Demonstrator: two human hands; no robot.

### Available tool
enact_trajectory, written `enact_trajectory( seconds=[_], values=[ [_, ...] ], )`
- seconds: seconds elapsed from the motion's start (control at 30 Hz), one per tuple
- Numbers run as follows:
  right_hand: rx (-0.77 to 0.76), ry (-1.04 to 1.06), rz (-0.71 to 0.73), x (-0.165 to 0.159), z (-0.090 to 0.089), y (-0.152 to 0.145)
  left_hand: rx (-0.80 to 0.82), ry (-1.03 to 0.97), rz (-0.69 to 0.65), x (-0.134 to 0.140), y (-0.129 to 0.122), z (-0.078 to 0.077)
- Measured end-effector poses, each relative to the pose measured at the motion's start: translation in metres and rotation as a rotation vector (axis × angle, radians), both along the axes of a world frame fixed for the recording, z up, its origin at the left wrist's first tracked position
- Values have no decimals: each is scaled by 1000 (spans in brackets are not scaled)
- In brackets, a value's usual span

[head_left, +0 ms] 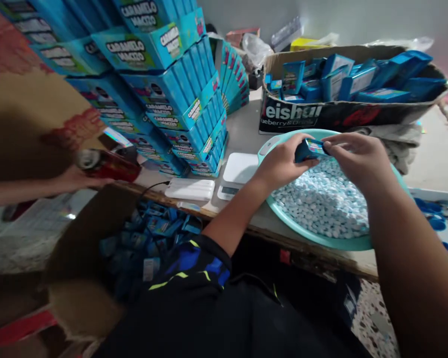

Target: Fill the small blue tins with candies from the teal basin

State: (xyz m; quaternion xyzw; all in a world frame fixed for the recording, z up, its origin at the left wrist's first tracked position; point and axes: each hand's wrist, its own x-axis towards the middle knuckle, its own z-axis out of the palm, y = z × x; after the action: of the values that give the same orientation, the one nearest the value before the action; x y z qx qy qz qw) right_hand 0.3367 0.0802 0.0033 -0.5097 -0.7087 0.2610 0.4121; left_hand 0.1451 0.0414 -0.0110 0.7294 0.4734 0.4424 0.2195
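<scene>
Over a turquoise basin (280,211) I hold a small blue candy box (309,148) in both hands. My left hand (283,161) wraps around the box's left side, its fingers closed on it. Pinching the box's right end are the fingers of my right hand (358,154). Many small white and pale blue candies (324,199) fill the basin below. A white digital scale (239,171) stands just left of the basin, partly behind my left forearm.
Tall stacks of blue display cartons (171,99) rise at left. Behind the basin, an open cardboard box (294,117) holds several blue packs. Another person's hand (74,180) grips a red can (112,166). A white power bank (190,189) lies near the edge; blue boxes (153,223) fill a carton below.
</scene>
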Motion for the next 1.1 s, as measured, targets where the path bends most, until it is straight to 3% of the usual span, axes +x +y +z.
enact_trajectory(
  seconds=[0.23,0.47,0.73,0.9,1.0,1.1],
  values=[
    [23,-74,-133,5,2,-4,-54,-43,82,0,-2,0],
    [-44,-84,-106,3,1,-2,-51,-3,41,-2,-1,1],
    [-141,-34,-144,-1,12,-9,-60,-80,103,-2,-7,3],
    [-153,-96,-145,4,3,0,-33,-128,113,-1,-5,0],
    [-189,-271,-75,4,-10,8,60,-179,189,-9,-5,3],
    [-268,-517,138,1,-22,11,162,-226,317,-34,-8,9]
  ],
)
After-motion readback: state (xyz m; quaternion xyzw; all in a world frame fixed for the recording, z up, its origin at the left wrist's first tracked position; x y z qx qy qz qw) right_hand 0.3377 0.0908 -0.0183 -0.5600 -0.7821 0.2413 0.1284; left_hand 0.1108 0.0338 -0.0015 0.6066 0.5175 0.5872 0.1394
